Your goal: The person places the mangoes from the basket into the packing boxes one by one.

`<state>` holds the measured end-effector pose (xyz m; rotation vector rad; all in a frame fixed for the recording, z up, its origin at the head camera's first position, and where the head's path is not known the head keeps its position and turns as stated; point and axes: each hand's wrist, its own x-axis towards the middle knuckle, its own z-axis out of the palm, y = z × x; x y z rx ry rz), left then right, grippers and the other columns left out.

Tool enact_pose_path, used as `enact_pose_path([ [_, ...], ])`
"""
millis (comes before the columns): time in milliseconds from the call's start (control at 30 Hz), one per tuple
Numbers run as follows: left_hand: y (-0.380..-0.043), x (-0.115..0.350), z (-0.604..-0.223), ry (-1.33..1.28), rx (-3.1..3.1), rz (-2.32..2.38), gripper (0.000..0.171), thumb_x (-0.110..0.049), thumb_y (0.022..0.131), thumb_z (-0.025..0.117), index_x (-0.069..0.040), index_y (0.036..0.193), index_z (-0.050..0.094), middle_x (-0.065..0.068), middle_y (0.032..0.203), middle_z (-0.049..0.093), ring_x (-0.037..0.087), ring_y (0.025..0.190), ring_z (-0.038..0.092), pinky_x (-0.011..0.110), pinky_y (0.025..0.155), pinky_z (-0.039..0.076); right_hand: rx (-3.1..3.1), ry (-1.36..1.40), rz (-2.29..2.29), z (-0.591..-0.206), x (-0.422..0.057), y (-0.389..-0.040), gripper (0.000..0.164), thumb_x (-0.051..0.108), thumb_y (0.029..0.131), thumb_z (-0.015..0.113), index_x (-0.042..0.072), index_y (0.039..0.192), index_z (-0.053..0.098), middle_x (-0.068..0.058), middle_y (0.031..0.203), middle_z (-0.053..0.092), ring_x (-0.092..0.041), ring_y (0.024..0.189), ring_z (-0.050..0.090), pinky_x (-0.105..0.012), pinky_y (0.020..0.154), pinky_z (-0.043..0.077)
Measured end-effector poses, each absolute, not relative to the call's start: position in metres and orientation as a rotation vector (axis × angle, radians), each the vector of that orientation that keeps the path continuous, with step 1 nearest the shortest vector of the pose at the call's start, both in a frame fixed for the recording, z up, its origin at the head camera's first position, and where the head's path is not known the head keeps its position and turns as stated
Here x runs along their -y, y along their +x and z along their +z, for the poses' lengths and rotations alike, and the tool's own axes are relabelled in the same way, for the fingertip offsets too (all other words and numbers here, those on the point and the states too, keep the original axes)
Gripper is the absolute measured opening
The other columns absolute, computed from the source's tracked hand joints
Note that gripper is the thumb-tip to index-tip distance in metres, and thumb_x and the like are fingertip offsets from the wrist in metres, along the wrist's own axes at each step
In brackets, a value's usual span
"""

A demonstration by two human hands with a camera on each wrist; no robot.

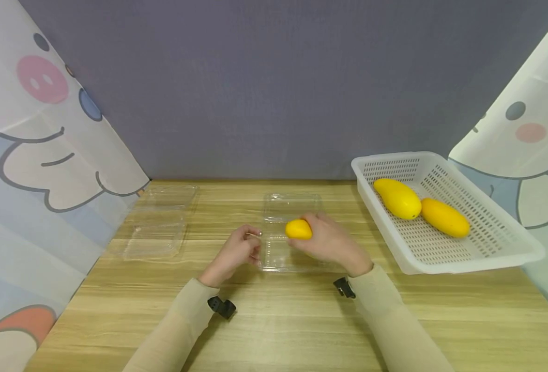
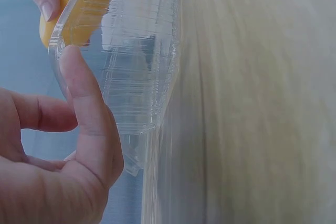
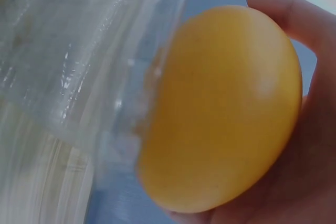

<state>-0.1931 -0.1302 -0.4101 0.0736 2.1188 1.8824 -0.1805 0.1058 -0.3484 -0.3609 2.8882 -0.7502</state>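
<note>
Toward the desk's (image 1: 274,325) far edge, over a hard-to-see clear container (image 1: 277,257) that the left hand (image 1: 237,252) touches with loosely bent fingers, the right hand (image 1: 327,239) grips, half hiding, a smooth, glossy yellow fruit (image 1: 297,229).

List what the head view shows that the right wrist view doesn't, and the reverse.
Only the head view: the white basket with two yellow fruits inside, and the black gadgets by both wrists.

Only the right wrist view: the wrist side of the held fruit, up close, mostly hidden in the head view.

Both: the right hand gripping that fruit, the middle clear box and the left cartoon curtain.
</note>
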Motion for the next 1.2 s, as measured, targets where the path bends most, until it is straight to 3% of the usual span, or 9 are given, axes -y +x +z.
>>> enact_pose_path([
  [567, -0.188, 0.126, -0.408, 0.083, -2.137, 1.871, 0.033, -0.002, 0.098, 0.047, 0.01, 0.129, 0.049, 0.015, 0.086, 0.056, 0.019, 0.066, 0.055, 0.034, 0.061, 0.06, -2.895, -0.331, -0.717, -0.356, -0.095, -0.181, 0.074, 0.058, 0.087, 0.069, 0.007, 0.139, 0.055, -0.016, 0.127, 0.057, -0.026, 0.098, 0.057, -0.043, 0.078, 0.052],
  [900, -0.188, 0.125, -0.408, 0.093, -2.131, 1.869, 0.033, -0.003, 0.1, 0.05, 0.01, 0.13, 0.049, 0.014, 0.085, 0.056, 0.019, 0.066, 0.056, 0.034, 0.061, 0.06, -2.918, -0.332, -0.668, -0.364, -0.091, -0.182, 0.074, 0.058, 0.087, 0.071, 0.003, 0.135, 0.057, -0.014, 0.115, 0.061, -0.027, 0.093, 0.056, -0.04, 0.073, 0.049],
  [1200, -0.188, 0.124, -0.408, 0.09, -2.121, 1.879, 0.032, -0.001, 0.099, 0.05, 0.01, 0.129, 0.049, 0.014, 0.084, 0.056, 0.019, 0.065, 0.055, 0.034, 0.061, 0.06, -2.912, -0.284, -0.63, -0.37, -0.086, -0.182, 0.077, 0.06, 0.087, 0.069, 0.005, 0.14, 0.056, -0.017, 0.127, 0.059, -0.031, 0.103, 0.057, -0.045, 0.083, 0.05],
])
